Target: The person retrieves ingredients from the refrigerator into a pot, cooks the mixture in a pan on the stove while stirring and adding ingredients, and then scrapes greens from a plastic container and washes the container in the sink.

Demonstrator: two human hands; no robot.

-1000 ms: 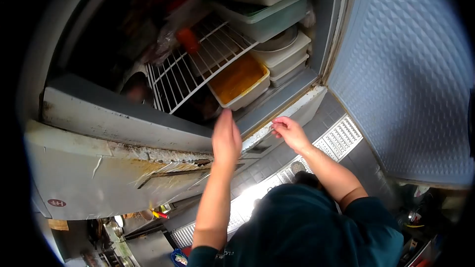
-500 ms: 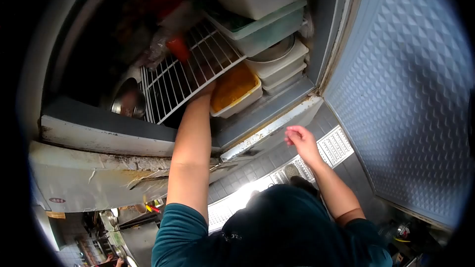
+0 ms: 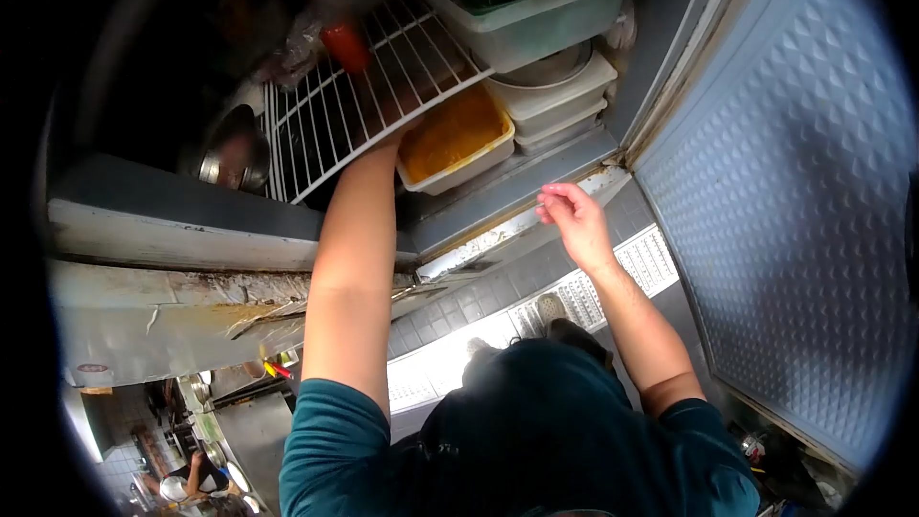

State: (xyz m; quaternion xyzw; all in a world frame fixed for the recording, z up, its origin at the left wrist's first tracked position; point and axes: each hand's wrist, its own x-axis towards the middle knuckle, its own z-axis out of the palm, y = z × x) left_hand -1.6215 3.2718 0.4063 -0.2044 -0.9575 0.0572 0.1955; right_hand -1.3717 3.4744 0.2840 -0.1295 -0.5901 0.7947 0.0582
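Note:
My left arm reaches into the open fridge, under the white wire shelf (image 3: 369, 86). My left hand (image 3: 388, 101) is dim behind the wires, and its fingers cannot be made out. Beside that wrist stands a white tub of orange-yellow food (image 3: 452, 139). My right hand (image 3: 571, 217) hangs in front of the fridge's lower edge, fingers bent and touching nothing that shows; whether something small is between them cannot be seen.
Stacked white tubs (image 3: 565, 115) and a greenish tub (image 3: 546, 29) fill the fridge's right side. A metal bowl (image 3: 235, 158) is at the left. The open door (image 3: 785, 191) stands right. Another person (image 3: 196, 474) is at the lower left.
My left hand has gone from in front of the fridge to deep under the wire shelf. My right hand stays outside, a little higher in view than half a second ago.

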